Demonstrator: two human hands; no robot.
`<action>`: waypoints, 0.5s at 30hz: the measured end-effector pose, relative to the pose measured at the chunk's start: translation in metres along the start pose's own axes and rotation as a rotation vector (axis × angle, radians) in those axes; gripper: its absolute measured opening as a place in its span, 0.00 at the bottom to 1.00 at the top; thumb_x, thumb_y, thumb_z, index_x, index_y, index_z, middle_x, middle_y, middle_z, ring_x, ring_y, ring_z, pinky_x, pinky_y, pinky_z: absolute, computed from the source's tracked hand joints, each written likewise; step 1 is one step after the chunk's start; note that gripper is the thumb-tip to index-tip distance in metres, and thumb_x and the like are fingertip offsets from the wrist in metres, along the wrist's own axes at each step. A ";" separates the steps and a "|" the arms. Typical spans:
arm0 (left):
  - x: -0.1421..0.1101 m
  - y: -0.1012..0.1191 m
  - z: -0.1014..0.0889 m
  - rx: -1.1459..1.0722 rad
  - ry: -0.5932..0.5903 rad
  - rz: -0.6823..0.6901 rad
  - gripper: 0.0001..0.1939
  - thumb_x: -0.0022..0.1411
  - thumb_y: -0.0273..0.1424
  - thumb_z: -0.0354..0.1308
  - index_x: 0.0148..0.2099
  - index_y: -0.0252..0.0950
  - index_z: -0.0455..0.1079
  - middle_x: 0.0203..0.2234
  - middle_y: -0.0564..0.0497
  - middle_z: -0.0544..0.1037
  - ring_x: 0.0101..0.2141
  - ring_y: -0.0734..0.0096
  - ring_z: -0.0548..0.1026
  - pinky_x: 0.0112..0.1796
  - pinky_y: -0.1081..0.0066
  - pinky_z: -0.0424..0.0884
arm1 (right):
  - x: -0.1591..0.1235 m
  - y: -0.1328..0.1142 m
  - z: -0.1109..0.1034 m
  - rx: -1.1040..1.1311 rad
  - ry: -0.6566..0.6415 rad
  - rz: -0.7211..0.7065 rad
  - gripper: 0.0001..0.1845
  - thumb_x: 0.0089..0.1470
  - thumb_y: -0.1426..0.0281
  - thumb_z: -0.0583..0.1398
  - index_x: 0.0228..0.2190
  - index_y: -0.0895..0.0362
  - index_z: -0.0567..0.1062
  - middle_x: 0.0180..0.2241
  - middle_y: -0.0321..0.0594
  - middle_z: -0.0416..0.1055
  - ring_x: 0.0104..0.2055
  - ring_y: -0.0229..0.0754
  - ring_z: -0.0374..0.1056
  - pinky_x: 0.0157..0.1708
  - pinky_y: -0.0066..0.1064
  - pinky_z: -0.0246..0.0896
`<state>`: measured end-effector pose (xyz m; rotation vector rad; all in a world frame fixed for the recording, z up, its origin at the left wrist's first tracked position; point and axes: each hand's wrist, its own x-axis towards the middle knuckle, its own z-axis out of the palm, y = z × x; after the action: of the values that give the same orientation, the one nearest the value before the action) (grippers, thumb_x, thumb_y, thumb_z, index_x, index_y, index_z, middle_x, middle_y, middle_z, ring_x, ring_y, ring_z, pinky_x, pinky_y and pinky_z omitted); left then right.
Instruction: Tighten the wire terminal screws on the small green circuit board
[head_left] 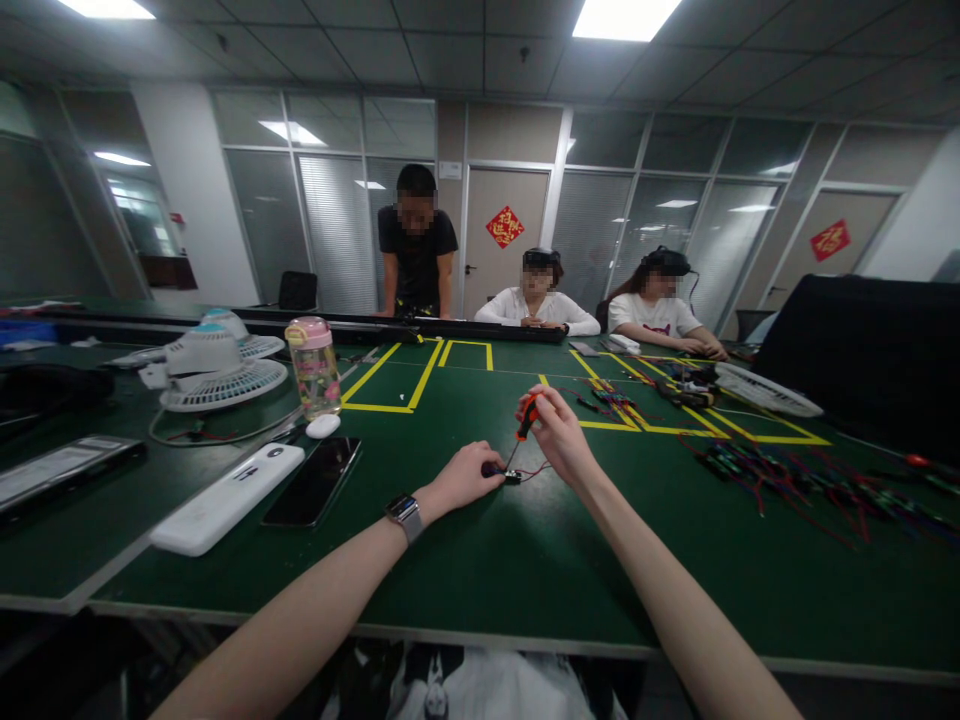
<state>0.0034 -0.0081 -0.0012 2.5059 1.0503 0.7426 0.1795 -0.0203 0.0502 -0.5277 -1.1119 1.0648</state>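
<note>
Held upright and slightly tilted, a screwdriver (528, 418) with a red and black handle is in my right hand (559, 430); its thin shaft points down at a small circuit board (512, 477) on the green table. Whether the tip touches a screw is too small to tell. My left hand (469, 475) lies low on the table with its fingers closed at the board's left side, on a dark part (491, 468) joined to it. Thin red and dark wires (535, 471) run off the board to the right, below my right hand.
A smartphone (313, 482), a white device (229, 498), a drink bottle (313, 370) and fan parts (223, 385) lie to the left. A heap of wired boards (810, 480) spreads at right. Yellow tape (424, 375) marks the green table (420, 590). Several people are across it.
</note>
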 end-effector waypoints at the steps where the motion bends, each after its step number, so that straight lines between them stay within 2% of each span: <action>1: 0.000 0.000 0.000 -0.003 -0.002 0.002 0.07 0.63 0.32 0.60 0.40 0.36 0.78 0.36 0.49 0.76 0.38 0.66 0.74 0.39 0.70 0.68 | 0.000 0.000 0.000 -0.008 0.010 -0.006 0.15 0.44 0.57 0.70 0.33 0.49 0.77 0.31 0.34 0.74 0.34 0.39 0.69 0.41 0.35 0.67; 8: 0.000 -0.001 0.002 -0.003 0.013 0.006 0.06 0.62 0.31 0.61 0.39 0.37 0.78 0.35 0.49 0.76 0.37 0.67 0.74 0.39 0.70 0.68 | -0.001 -0.004 -0.001 0.009 -0.028 0.021 0.17 0.48 0.55 0.68 0.38 0.49 0.78 0.32 0.36 0.75 0.36 0.40 0.70 0.43 0.35 0.67; 15: 0.001 -0.001 0.002 0.011 0.009 -0.003 0.06 0.62 0.31 0.61 0.39 0.36 0.78 0.35 0.49 0.75 0.37 0.66 0.74 0.39 0.70 0.68 | 0.001 -0.001 -0.002 -0.010 0.002 -0.015 0.15 0.44 0.57 0.70 0.33 0.50 0.77 0.31 0.34 0.73 0.33 0.38 0.68 0.40 0.34 0.67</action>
<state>0.0044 -0.0071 -0.0028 2.5114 1.0640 0.7504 0.1823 -0.0199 0.0509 -0.5272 -1.1185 1.0458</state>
